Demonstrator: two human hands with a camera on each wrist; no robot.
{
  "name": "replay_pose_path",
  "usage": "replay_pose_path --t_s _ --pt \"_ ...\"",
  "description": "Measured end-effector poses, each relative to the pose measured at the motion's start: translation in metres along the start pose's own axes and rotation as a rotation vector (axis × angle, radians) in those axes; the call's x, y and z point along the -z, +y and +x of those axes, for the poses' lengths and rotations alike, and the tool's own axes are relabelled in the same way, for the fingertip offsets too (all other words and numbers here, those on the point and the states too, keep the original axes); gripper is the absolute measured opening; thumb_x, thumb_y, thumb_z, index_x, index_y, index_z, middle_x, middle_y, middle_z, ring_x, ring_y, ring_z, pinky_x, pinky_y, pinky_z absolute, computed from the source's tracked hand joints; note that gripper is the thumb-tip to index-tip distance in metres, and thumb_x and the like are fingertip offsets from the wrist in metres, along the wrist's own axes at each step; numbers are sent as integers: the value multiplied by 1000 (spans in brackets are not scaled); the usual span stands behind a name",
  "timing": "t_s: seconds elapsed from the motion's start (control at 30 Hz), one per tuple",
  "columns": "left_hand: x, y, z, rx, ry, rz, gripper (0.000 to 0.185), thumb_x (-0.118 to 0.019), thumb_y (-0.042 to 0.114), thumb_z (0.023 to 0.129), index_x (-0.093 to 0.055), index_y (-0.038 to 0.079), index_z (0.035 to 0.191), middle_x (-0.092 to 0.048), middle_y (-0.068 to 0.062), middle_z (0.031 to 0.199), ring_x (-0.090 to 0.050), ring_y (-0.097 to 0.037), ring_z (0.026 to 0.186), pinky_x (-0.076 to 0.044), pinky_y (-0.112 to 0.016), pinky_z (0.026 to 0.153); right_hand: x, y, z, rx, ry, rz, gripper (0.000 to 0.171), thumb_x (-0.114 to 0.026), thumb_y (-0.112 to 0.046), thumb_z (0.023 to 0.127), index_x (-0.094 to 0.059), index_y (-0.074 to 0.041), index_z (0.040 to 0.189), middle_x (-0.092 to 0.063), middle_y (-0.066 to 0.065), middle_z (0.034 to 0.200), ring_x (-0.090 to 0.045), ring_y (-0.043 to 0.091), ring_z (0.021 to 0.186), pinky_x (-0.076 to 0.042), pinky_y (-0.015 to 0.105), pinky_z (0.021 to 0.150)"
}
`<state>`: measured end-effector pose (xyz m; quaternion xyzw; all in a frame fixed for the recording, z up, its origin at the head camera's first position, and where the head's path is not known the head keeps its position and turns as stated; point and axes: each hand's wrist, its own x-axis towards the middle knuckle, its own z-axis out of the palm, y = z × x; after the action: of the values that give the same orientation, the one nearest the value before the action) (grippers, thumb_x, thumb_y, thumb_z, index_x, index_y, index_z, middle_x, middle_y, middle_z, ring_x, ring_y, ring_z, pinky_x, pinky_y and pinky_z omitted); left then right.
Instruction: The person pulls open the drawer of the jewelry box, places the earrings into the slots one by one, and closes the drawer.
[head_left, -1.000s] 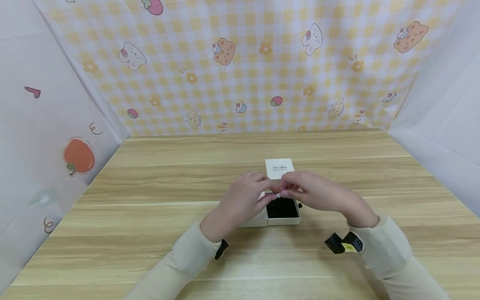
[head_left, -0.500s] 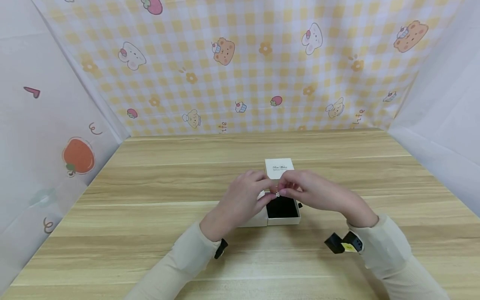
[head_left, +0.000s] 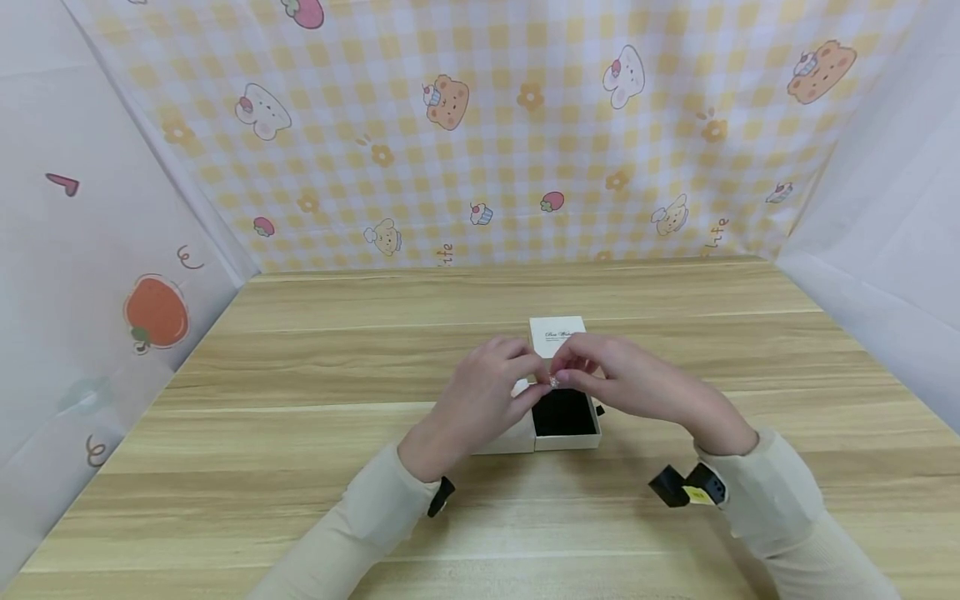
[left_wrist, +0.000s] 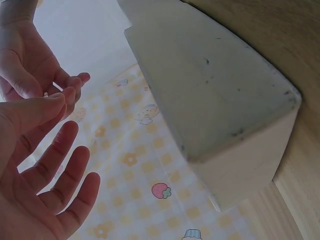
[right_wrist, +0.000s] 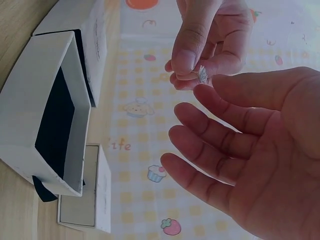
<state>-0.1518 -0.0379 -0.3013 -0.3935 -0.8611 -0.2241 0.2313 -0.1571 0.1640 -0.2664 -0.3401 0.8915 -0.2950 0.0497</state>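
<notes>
Over the black-lined white box tray (head_left: 567, 442), both hands meet fingertip to fingertip at a small sparkling piece of jewellery (right_wrist: 202, 75). My left hand (head_left: 487, 396) pinches one side of it between thumb and index finger. From the other side my right hand (head_left: 637, 379) pinches it with thumb and index fingertips. The right hand's other fingers are spread loosely in the right wrist view. Fingertips cover most of the piece, so its exact kind does not show. In the left wrist view only a glint of the jewellery (left_wrist: 46, 94) appears.
A white box sleeve (head_left: 510, 440) lies against the tray's left side, partly under the left hand. Behind the tray is a white box part with lettering (head_left: 546, 333). A black pull tab (head_left: 600, 410) sticks out on the tray's right. A patterned cloth (head_left: 487, 150) hangs behind the wooden table (head_left: 337, 350).
Both hands have shifted slightly up and left with the jewellery, the right hand a little more. The piece has turned slightly between the fingertips. Tray and sleeve have stayed put.
</notes>
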Motion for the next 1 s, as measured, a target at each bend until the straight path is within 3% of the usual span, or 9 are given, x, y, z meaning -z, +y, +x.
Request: replay_pose_path --t_s 0.17,0.4,0.77,1.0 --pt "0 0 0 5 12 -2 6 -72 17 80 -67 17 78 -63 5 86 -58 -13 88 -49 -26 79 0 -2 -1 -5 11 -12 12 -58 -22 92 -61 -16 101 -63 -7 93 -57 8 86 -48 26 73" --pt "-1 -1 0 13 32 5 6 -74 17 79 -68 17 78 -64 5 85 -58 -14 86 -49 -26 76 -2 -3 0 29 27 -56 23 -69 -18 84 -59 -11 104 -63 -2 98 -59 17 91 -50 38 82" --pt "-1 0 0 26 32 7 4 -75 17 78 -70 17 79 -65 7 82 -58 -12 84 -50 -25 76 -6 -3 1 115 96 -133 21 -72 -15 81 -61 -11 99 -63 -4 95 -62 15 92 -51 31 81" --pt "-1 1 1 33 33 5 4 -75 17 78 -72 17 80 -64 8 79 -58 -10 82 -49 -25 75 -7 -3 1 126 110 -168 17 -71 -16 82 -62 -13 96 -63 -6 94 -62 12 92 -51 30 80"
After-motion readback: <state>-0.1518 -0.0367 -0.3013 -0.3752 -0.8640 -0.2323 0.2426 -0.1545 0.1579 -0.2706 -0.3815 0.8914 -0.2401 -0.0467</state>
